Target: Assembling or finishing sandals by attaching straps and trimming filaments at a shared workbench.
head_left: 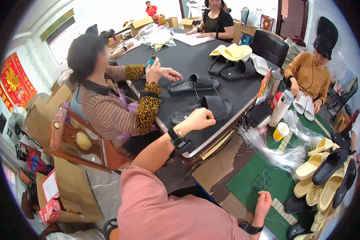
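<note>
My left hand (200, 120) is closed above a black slide sandal (188, 114) on the near edge of the black table; whatever its fingers hold is hidden. A second black slide (194, 85) lies just beyond, and a thin pale strand runs between the two. My right hand (263, 202) pinches a thin whitish plastic strand (264, 180) upright over the green mat. A large bundle of clear plastic strands (274, 150) lies beyond that hand. To its right is a pile of cream and black slides (308, 166).
A co-worker on the left holds a teal-handled tool (150, 63) close to the slides. Another person at right handles white slides (304, 105). A white flask (282, 108) and a yellow cup (281, 131) stand between the tables. Yellow slides (236, 52) sit farther back.
</note>
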Motion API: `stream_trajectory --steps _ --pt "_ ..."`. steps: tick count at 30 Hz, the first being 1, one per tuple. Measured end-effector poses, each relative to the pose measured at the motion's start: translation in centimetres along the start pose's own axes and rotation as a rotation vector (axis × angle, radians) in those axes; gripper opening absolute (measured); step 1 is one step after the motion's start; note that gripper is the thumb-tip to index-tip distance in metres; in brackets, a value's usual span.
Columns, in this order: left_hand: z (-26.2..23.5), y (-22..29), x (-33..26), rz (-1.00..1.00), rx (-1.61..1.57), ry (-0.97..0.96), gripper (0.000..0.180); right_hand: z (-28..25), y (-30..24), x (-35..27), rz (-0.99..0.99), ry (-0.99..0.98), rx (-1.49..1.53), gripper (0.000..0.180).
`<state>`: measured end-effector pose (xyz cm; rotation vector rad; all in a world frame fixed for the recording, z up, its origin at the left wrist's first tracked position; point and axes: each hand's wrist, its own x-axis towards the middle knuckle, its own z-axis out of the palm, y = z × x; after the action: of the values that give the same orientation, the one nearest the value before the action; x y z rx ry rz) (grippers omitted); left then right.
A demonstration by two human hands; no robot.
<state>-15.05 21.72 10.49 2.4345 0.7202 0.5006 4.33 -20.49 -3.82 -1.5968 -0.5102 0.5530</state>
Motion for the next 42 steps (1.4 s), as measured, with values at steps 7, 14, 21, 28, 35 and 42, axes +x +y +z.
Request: stream_trajectory --steps 7,14,21,28,35,42 --pt "-3.0 3.4 -1.3 -0.048 -0.088 -0.071 0.024 0.0 -0.5 -0.1 0.031 -0.006 0.043 0.017" --pt "-5.0 -4.7 2.5 -0.12 0.345 0.25 0.084 0.2 -0.8 -0.1 0.002 -0.002 0.042 0.017" --pt "-5.5 -6.7 4.2 -0.221 0.175 -0.098 0.096 0.2 -1.0 0.0 0.009 -0.011 0.027 0.017" --pt "-3.9 -4.2 4.1 -0.276 0.317 0.294 0.058 0.1 -1.1 -0.3 0.009 0.001 0.001 0.018" --pt "-5.3 -7.6 5.5 -0.266 0.14 0.258 0.076 0.2 -1.4 -0.3 0.01 -0.002 0.0 0.018" --pt "-3.2 -4.7 5.6 -0.152 0.267 0.175 0.025 0.1 -1.1 -0.6 -0.023 0.04 -0.082 0.018"
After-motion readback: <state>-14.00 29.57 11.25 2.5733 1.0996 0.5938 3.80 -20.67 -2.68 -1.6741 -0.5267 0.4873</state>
